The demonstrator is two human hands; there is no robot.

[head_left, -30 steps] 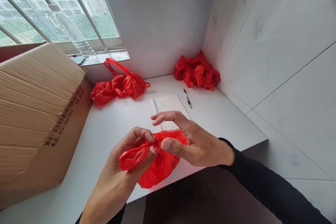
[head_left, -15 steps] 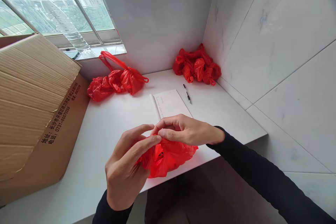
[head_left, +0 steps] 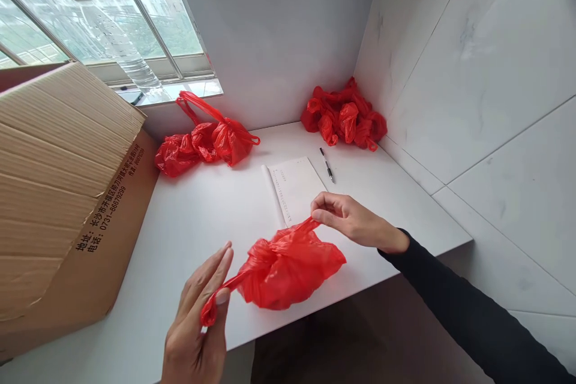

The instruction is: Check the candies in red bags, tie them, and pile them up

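Observation:
A red plastic bag (head_left: 288, 273) lies near the front edge of the white table (head_left: 189, 216), its two handles drawn apart and crossed or knotted at the top; which of the two I cannot tell. Between thumb and fingers, my left hand (head_left: 198, 312) pinches one handle at the bag's left, with the handle's end curling out. The other handle is gripped by my right hand (head_left: 346, 217) at the upper right, thumb against fingers. What the bag contains is hidden by the red film.
Behind the bag lies an open notebook (head_left: 299, 186) with a pen (head_left: 327, 165) beside it. Red bags sit at the back left (head_left: 204, 144) and in the back right corner (head_left: 344, 114). A cardboard box (head_left: 58, 192) stands at left; a water bottle (head_left: 121, 45) is on the sill.
My hands have moved apart from above the bag, left hand down and left, right hand to the right. The bag's handles are now stretched between them.

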